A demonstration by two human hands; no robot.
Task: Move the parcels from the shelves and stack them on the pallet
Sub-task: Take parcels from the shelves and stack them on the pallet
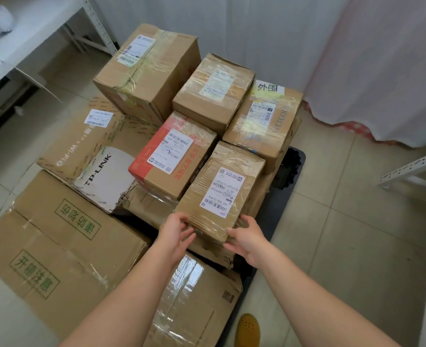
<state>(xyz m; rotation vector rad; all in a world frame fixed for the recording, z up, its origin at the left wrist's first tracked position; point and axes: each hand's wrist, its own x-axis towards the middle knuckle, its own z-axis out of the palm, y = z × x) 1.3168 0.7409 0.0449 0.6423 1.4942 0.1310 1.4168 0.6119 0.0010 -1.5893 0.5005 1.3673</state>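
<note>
A small taped brown parcel (219, 189) with a white label lies on top of the stack on the dark pallet (292, 169). My left hand (176, 231) holds its near left corner, fingers curled on the edge. Its near right corner sits in my right hand (247, 239), thumb on top. Beside it lies a red-and-brown parcel (174, 156). Behind stand a small brown parcel (214, 93), a parcel with black characters (264, 123) and a tall brown box (146, 71).
A flat TP-LINK carton (91, 151) and a big carton with green print (56, 234) fill the left side. A white shelf (19, 41) stands at the far left, another shelf frame (412, 169) at the right. Tiled floor (344, 234) lies right of the pallet, a yellow shoe (247, 330) below.
</note>
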